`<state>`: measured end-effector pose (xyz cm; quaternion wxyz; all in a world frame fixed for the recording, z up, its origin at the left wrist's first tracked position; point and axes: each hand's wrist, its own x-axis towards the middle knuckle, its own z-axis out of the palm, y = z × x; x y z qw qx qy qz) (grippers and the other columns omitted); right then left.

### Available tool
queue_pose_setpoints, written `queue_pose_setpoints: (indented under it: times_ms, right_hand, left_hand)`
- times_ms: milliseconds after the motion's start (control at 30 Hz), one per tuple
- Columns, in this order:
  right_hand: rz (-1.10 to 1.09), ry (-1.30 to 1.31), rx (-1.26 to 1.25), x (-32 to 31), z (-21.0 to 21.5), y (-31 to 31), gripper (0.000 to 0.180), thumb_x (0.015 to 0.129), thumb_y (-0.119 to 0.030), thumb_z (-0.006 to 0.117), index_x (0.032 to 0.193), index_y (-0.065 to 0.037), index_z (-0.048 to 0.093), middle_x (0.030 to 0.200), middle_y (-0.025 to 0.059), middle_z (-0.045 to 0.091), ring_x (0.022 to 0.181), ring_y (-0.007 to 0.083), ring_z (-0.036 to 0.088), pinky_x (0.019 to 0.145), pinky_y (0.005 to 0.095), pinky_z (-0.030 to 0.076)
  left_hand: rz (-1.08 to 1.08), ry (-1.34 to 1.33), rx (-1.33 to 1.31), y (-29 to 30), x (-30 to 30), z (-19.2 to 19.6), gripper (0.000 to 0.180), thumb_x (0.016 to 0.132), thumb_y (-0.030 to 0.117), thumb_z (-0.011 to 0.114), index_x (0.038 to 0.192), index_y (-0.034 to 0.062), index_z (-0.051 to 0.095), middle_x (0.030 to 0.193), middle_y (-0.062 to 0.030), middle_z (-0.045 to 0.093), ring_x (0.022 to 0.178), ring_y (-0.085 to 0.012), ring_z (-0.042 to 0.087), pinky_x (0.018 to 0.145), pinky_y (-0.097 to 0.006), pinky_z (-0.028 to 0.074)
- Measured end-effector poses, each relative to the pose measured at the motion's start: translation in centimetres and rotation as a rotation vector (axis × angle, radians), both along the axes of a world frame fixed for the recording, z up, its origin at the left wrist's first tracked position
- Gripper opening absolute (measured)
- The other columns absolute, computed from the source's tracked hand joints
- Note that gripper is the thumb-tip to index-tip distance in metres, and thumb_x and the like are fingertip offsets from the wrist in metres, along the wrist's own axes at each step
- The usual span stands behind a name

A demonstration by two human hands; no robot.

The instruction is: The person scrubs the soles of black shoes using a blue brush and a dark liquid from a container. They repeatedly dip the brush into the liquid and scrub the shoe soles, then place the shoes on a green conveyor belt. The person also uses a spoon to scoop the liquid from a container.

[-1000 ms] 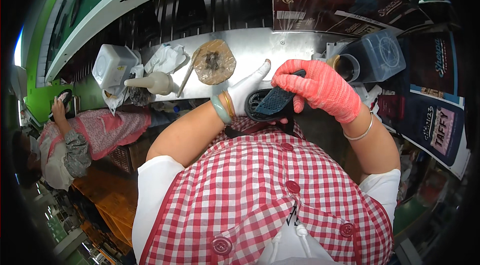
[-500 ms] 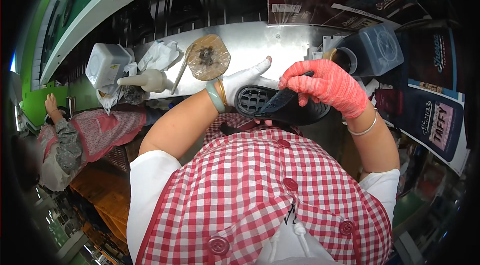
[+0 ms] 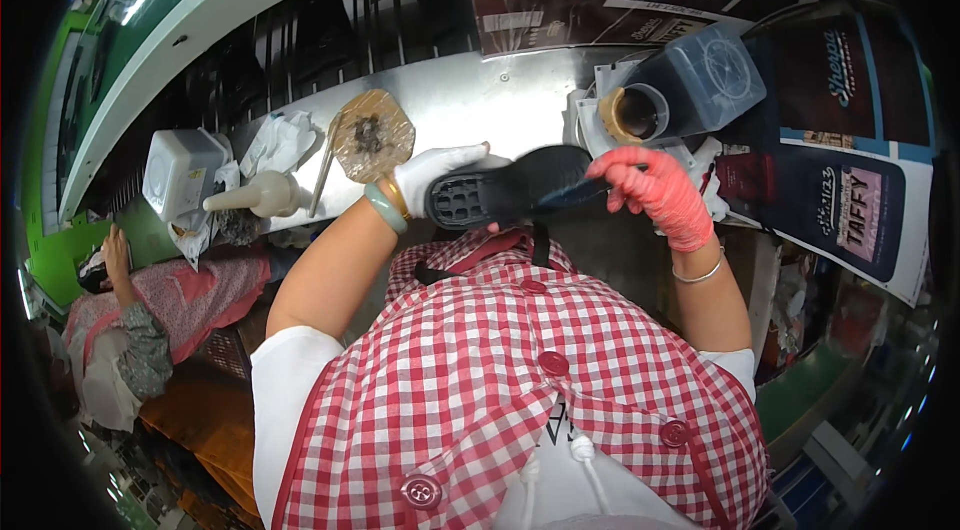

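Note:
My left hand (image 3: 435, 173), in a white glove with bare fingertips, is closed round the heel end of a black shoe sole (image 3: 505, 192). The heel shows a grid of hollows, and the toe end points right. My right hand (image 3: 655, 195) wears a coral knit glove, and its bent fingers are at the toe end. They appear to pinch the edge of a thin dark flat piece (image 3: 570, 194), which lies slanted over the front of the sole. Blur hides exactly where the piece meets the sole and fingertips.
Left on the metal bench (image 3: 470, 90) are a plastic-wrapped dish (image 3: 400, 135) with a stick, a squeeze bottle (image 3: 255, 196), a white container (image 3: 180, 175) and crumpled paper (image 3: 280, 142). Right are a cup (image 3: 640, 112), clear tub (image 3: 715, 80) and printed boxes (image 3: 850, 220). A co-worker (image 3: 165, 315) sits left.
The view has shifted, with bench items now further left. My right hand has moved from above the sole's middle to its toe end, and the raised dark piece now lies lower along the sole.

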<state>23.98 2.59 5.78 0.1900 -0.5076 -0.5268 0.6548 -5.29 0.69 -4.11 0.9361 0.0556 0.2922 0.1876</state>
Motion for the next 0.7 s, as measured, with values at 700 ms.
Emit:
queue_pose_setpoints:
  times_ms: [700]
  right_hand:
    - [-0.725, -0.103, 0.283, 5.8, -8.7, 2.4, 0.024, 0.088, -0.029, 0.062, 0.102, -0.009, 0.067, 0.078, -0.0043, 0.057, 0.064, 0.0039, 0.056, 0.049, 0.017, 0.033]
  left_hand:
    - [0.533, 0.02, -0.067, -6.7, 0.7, -3.8, 0.053, 0.097, 0.049, 0.029, 0.129, 0.0097, 0.043, 0.122, -0.0132, 0.054, 0.107, -0.0369, 0.054, 0.071, -0.041, 0.051]
